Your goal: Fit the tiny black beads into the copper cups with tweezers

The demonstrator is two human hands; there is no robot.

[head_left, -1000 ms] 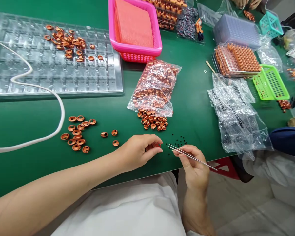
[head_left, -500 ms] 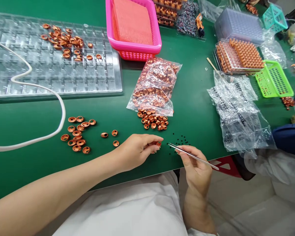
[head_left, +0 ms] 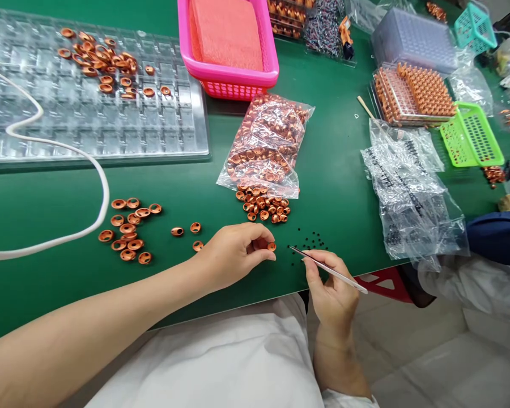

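Observation:
My left hand [head_left: 236,252] is curled near the table's front edge, with a small copper-coloured ring-like part [head_left: 271,246] at its fingertips. My right hand [head_left: 334,286] pinches metal tweezers [head_left: 334,271], whose tips point left among tiny black pieces [head_left: 312,241] scattered on the green table. Whether the tips grip a black piece is too small to tell. Past my left hand, a heap of the same copper parts [head_left: 263,205] spills from a clear plastic bag [head_left: 267,141]. A looser group of these parts [head_left: 130,229] lies to the left, with a few single ones nearer my wrist.
A clear plastic tray [head_left: 165,133] holding more copper parts is at the left, crossed by a white cable [head_left: 97,170]. Behind the bag stands a pink basket [head_left: 240,85]. Plastic bags [head_left: 412,204], a green basket [head_left: 471,136] and another person's dark sleeve [head_left: 497,238] are at the right.
My left fingers have bent and drawn apart from the thumb, so the copper part shows more. The tweezers have tilted more steeply and my right hand has shifted slightly left. The view has shifted slightly.

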